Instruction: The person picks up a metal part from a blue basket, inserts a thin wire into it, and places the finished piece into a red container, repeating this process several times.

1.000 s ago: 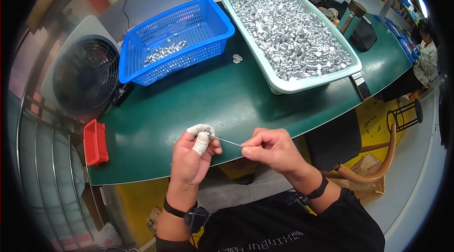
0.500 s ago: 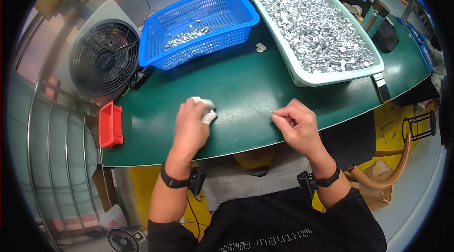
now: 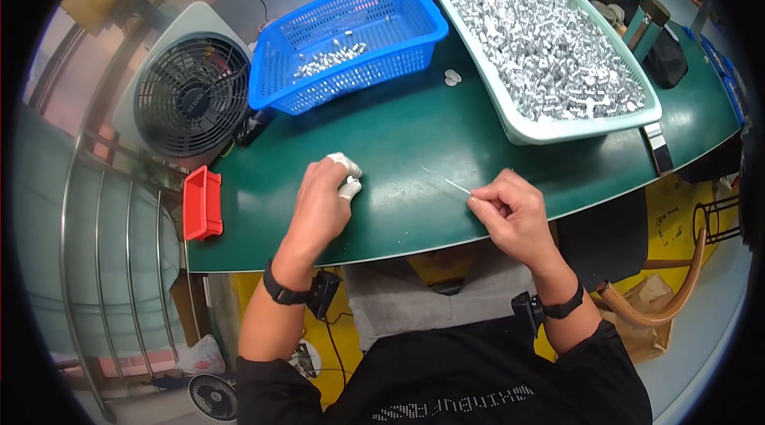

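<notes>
The right hand (image 3: 514, 214) is pinching a thin wire (image 3: 446, 181), its free end pointing up-left from the fingertips. The left hand (image 3: 323, 202), finger-cots on, is closing over something unclear.

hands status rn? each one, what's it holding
Left hand: curled shut, white-taped fingertips on the green table; what it holds cannot be told.
Right hand: closed, pinching a thin wire.

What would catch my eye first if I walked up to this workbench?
Probably the pale green tray heaped with small shiny metal parts at the far right, then the bright blue basket beside it holding only a few. Nearer, the right hand pinches a thin wire over the green table.
</notes>
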Available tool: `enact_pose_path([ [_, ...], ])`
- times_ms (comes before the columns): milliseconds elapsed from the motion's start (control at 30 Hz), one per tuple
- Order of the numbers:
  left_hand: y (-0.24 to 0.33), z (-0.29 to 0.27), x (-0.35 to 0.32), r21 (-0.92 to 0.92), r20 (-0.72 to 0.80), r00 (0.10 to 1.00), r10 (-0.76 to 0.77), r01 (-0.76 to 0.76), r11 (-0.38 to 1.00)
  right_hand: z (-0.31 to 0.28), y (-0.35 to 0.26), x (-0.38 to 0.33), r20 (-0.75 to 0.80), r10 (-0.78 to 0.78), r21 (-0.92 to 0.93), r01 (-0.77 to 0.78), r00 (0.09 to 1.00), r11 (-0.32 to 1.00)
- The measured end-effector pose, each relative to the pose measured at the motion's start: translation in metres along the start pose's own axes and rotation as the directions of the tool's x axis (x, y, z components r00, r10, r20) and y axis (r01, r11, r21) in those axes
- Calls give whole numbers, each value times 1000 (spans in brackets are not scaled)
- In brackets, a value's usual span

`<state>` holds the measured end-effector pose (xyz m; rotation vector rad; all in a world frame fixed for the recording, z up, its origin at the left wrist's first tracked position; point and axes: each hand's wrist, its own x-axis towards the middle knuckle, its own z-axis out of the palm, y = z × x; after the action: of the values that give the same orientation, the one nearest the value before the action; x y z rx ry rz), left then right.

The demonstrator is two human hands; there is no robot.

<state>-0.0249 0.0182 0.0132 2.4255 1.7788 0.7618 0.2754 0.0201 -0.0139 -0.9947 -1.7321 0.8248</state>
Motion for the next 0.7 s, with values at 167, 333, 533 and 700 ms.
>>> enact_pose_path([
  [167, 9, -63, 26, -484, -55, 924, -378, 306, 819, -4, -16, -7, -7, 19, 29, -19, 1000, 999],
  [333, -25, -106, 92, -265, -188, 914, -360, 306, 915, 0, -34, -10, -15, -53, -114, 51, 998, 992],
  [533, -83, -115, 121, 85, -217, 894, -392, 418, 905, 12, -63, -16, 9, -172, -297, 167, 985, 940],
  [700, -88, -134, 93, -183, -272, 840, -470, 434, 882, 16, -65, -7, 21, -146, -420, 141, 989, 897],
])
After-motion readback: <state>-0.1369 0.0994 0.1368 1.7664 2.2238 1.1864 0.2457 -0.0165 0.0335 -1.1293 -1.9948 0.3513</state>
